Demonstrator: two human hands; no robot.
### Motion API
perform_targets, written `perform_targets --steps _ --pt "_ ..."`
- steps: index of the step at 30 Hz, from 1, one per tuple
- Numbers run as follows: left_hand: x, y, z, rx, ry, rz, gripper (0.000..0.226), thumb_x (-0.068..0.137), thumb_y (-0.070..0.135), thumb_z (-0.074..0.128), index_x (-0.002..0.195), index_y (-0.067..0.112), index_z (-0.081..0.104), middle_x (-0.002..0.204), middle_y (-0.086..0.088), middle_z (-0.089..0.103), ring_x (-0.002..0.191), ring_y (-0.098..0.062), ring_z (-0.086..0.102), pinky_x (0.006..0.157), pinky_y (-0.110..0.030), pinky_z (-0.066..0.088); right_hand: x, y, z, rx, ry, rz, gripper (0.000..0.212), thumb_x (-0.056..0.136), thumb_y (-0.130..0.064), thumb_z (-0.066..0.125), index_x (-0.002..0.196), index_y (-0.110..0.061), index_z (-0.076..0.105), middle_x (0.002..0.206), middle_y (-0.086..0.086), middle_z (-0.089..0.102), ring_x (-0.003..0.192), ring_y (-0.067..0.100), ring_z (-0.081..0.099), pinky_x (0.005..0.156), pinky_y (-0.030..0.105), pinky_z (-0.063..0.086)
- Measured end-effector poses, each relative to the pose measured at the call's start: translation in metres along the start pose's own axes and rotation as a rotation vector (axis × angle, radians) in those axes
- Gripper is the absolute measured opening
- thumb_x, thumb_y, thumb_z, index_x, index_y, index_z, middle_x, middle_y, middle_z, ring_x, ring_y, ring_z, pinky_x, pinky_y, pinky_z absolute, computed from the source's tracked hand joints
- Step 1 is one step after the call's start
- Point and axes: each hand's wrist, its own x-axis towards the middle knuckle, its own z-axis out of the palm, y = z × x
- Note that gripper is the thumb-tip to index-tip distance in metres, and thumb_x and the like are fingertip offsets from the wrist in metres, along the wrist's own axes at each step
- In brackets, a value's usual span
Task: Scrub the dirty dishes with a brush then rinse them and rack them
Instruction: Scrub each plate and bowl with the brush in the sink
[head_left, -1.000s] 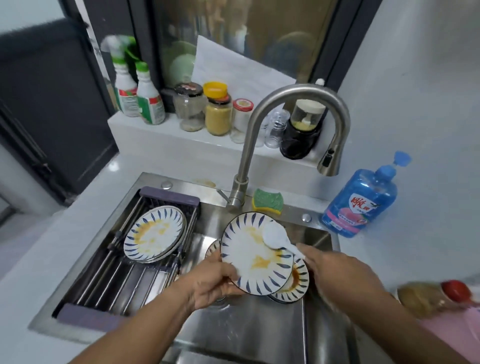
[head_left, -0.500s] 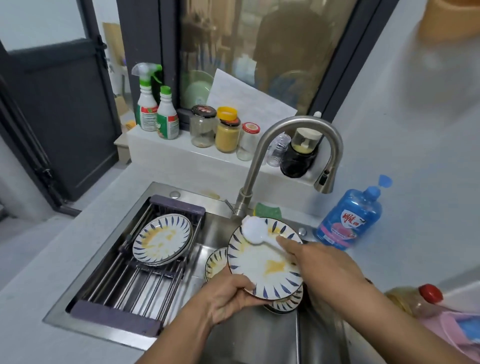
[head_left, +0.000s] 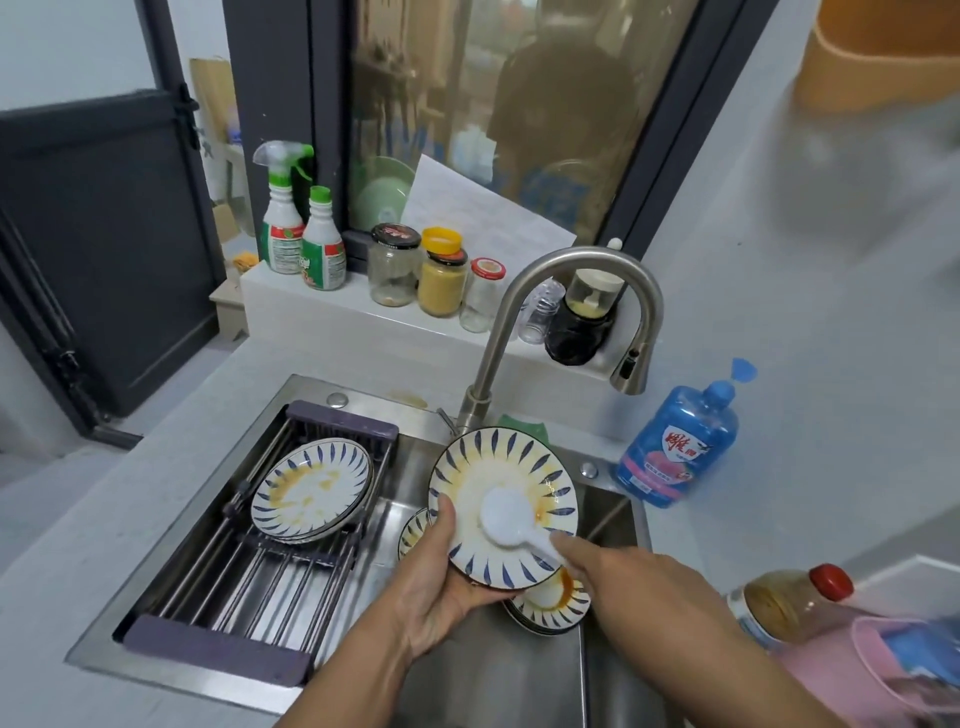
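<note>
A steel sink fills the middle of the view, with a grey-ended rack set across its left half and a curved tap arching over the back rim. Above the basin, tilted toward the camera, is the plate, white with blue strokes round the rim and smeared with yellow-orange sauce. The left hand grips it from below: the thumb lies over the left rim on the plate's face, and the other fingers curl under its lower edge and back. The right hand comes in from the lower right, its fingers closed round the brush's handle (the handle's end is hidden inside the hand). A dirty stack of matching plates rests in the rack, well to the left of the held one. More dirty plates lie in the basin just below the held plate, partly covered by it. A blue soap bottle stands on the counter to the right. The white brush has its round head flat against the plate's centre, just right of the left thumb
</note>
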Motion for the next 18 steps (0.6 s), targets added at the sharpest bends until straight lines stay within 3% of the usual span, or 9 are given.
perform_targets --steps 3,5,7,9,14,18 --pt "-0.002 0.003 -0.003 0.058 -0.008 0.02 0.051 0.104 0.047 0.041 0.142 0.014 0.051 0.133 -0.018 0.067 0.119 -0.041 0.066 0.094 -0.07 0.05 0.0 0.018 -0.005 -0.034 0.031 0.111 0.049 0.107 -0.031 0.027 0.151 -0.053 0.023 0.128 0.002 0.06 0.111 0.026 0.061 0.09 0.037 0.05" --pt "-0.005 0.001 -0.003 0.157 -0.043 0.008 0.04 0.105 0.023 0.051 0.144 0.013 0.047 0.132 -0.019 0.067 0.117 -0.042 0.067 0.092 -0.071 0.051 0.002 0.022 -0.01 -0.002 0.039 0.129 0.046 0.108 -0.035 0.024 0.151 -0.051 0.026 0.131 0.002 0.058 0.112 0.025 0.059 0.089 0.036 0.048" --pt "-0.007 -0.003 -0.001 0.24 -0.043 -0.017 0.048 0.098 -0.009 0.052 0.141 0.01 0.046 0.126 -0.02 0.07 0.112 -0.043 0.069 0.091 -0.076 0.048 0.008 0.02 -0.011 0.064 0.067 0.108 0.045 0.108 -0.038 0.025 0.15 -0.054 0.027 0.133 0.002 0.058 0.114 0.026 0.059 0.087 0.035 0.046" --pt "-0.008 -0.009 0.003 0.268 -0.059 -0.03 0.057 0.091 -0.025 0.041 0.136 0.009 0.051 0.122 -0.02 0.072 0.109 -0.042 0.07 0.09 -0.075 0.048 0.014 0.014 -0.009 0.081 0.089 0.06 0.045 0.108 -0.041 0.028 0.15 -0.058 0.025 0.136 0.002 0.059 0.117 0.027 0.058 0.089 0.036 0.046" --pt "-0.008 -0.009 -0.003 0.269 -0.053 -0.029 0.06 0.086 -0.032 0.035 0.127 0.007 0.057 0.113 -0.022 0.074 0.102 -0.042 0.073 0.078 -0.07 0.056 0.009 -0.005 -0.01 0.022 0.016 -0.09 0.045 0.108 -0.047 0.029 0.148 -0.064 0.019 0.14 0.003 0.054 0.124 0.03 0.054 0.093 0.037 0.044" --pt "-0.007 -0.01 0.0 0.26 -0.061 -0.027 0.06 0.088 -0.03 0.037 0.133 0.005 0.053 0.12 -0.021 0.072 0.105 -0.042 0.072 0.078 -0.069 0.057 0.011 0.005 -0.017 -0.096 0.119 -0.019 0.07 0.102 -0.019 0.038 0.152 -0.059 0.009 0.133 0.002 0.057 0.116 0.03 0.059 0.09 0.04 0.049"
